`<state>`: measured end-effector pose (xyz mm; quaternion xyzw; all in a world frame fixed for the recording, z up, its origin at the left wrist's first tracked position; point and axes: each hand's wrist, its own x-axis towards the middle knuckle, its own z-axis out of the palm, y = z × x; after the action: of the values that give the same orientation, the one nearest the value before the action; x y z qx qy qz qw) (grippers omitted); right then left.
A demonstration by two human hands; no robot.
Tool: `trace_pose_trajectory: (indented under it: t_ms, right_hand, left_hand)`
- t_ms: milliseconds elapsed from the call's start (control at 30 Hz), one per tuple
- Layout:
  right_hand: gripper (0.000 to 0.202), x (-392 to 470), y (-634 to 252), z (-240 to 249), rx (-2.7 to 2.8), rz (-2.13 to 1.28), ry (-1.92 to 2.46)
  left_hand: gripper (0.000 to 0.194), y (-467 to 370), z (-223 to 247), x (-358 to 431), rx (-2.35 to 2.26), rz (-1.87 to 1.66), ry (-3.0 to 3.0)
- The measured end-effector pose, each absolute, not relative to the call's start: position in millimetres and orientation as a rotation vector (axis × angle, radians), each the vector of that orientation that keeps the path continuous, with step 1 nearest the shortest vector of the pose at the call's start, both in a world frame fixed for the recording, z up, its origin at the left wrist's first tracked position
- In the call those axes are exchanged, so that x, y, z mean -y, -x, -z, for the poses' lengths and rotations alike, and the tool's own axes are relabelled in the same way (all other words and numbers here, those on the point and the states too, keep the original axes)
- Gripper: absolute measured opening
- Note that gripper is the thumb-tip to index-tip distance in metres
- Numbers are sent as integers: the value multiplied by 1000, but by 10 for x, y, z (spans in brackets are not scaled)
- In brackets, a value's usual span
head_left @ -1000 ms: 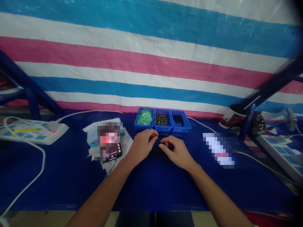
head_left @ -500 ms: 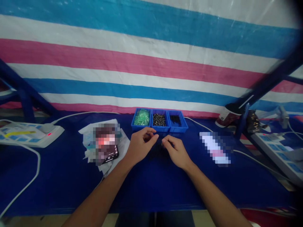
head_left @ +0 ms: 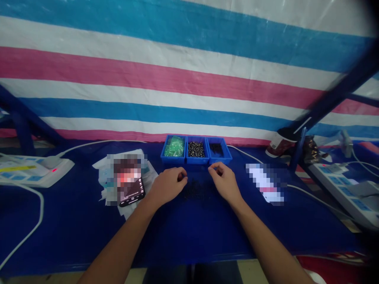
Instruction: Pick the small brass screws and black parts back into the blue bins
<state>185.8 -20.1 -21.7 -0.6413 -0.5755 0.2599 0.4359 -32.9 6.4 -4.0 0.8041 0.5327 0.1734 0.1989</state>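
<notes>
Above the blue table, my left hand has its fingers curled inward with the thumb against them. Whatever it holds, if anything, is hidden. My right hand is closed in a pinch, thumb tip to forefinger, near the right bin; what is in the pinch is too small to make out. Between the hands lies a loose scatter of small dark pieces. Behind them stand three blue bins side by side: one with clear green pieces, one with shiny metal-and-black parts, one with thin black pieces.
A lit phone rests on crumpled white packaging at left. Another lit device, blurred, lies at right. White power strips with cables flank both sides. A paper cup stands beside the right metal post.
My hands have moved apart, the left leftward and down, the right slightly rightward. The dark pieces between them show more plainly. The whole view has shifted slightly.
</notes>
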Motion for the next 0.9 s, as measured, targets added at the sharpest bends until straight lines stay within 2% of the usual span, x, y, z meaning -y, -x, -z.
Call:
trace_pose_trajectory:
  t_ms: [300, 567, 700, 900]
  right_hand:
    - [16, 242, -1750, 240, 1865, -612, 1487]
    - [15, 248, -1757, 236, 1881, -555, 1478]
    - [15, 265, -1735, 202, 1868, -576, 1468]
    - [17, 313, -1655, 136, 1949, -636, 1379]
  left_hand:
    - [20, 330, 60, -62, -1329, -372, -2337]
    - [15, 302, 98, -52, -1325, -357, -2350]
    - [13, 290, 61, -50, -1347, -463, -2352]
    - [13, 198, -35, -6, -1374, -798, -2238]
